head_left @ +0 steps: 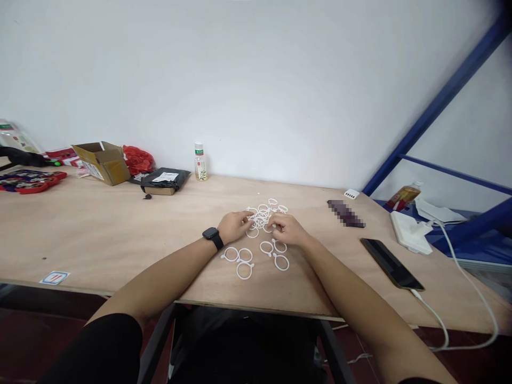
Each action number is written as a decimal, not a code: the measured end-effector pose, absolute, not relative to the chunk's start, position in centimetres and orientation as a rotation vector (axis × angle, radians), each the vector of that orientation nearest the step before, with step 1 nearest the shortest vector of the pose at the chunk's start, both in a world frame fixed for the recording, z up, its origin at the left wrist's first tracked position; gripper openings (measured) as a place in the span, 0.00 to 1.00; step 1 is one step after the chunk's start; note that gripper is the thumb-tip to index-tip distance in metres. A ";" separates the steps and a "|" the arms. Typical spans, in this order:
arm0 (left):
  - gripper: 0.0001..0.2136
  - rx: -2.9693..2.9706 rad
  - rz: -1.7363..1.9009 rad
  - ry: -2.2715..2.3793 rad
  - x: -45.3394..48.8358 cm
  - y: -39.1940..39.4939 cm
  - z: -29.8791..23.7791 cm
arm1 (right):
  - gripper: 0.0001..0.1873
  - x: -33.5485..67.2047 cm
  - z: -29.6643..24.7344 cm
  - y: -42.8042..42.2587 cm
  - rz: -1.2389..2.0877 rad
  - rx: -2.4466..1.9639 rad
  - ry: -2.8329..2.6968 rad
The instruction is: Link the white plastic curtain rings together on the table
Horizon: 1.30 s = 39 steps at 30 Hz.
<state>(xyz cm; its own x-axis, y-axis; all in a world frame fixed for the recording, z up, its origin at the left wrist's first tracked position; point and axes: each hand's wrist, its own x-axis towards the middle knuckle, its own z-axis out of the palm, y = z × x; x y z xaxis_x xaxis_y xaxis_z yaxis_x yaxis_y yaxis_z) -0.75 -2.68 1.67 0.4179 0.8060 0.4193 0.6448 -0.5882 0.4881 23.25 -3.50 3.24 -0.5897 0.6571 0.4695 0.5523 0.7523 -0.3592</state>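
Observation:
A loose pile of white plastic rings (264,211) lies on the plywood table (120,234). My left hand (234,225), with a black watch (212,237) on its wrist, pinches a ring at the pile's near edge. My right hand (287,228) is closed on white rings beside it. Nearer to me lie two small groups of joined rings, one on the left (239,260) and one on the right (276,254).
A phone (391,263) on a white cable lies right of my right arm, with a white charger (411,231) beyond it. A small bottle (200,162), a black parcel (165,181), an open cardboard box (102,161) and a red bag (138,159) stand by the wall.

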 end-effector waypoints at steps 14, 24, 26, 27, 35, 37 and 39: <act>0.13 2.689 0.863 0.747 -0.6 -3.3 1.9 | 0.03 21.5 3.2 -4.3 0.165 -1.275 -2.608; 0.10 2.769 0.797 0.679 -0.4 -3.4 1.8 | 0.04 21.0 2.1 -3.8 0.487 -1.271 -2.270; 0.11 2.772 0.775 0.685 -0.4 -3.3 1.9 | 0.05 21.0 2.1 -3.8 0.452 -1.227 -2.238; 0.12 2.770 0.765 0.698 -0.4 -3.3 2.0 | 0.06 21.0 2.2 -3.9 0.428 -1.197 -2.215; 0.13 2.711 0.808 0.993 -0.4 -3.3 2.0 | 0.08 20.9 2.9 -4.7 0.331 -0.977 -2.296; 0.14 2.722 0.819 0.981 -0.4 -3.5 2.1 | 0.07 20.7 2.7 -4.7 0.289 -0.983 -2.322; 0.16 2.725 0.825 0.950 -0.3 -3.6 2.1 | 0.07 20.6 2.5 -4.7 0.282 -1.004 -2.318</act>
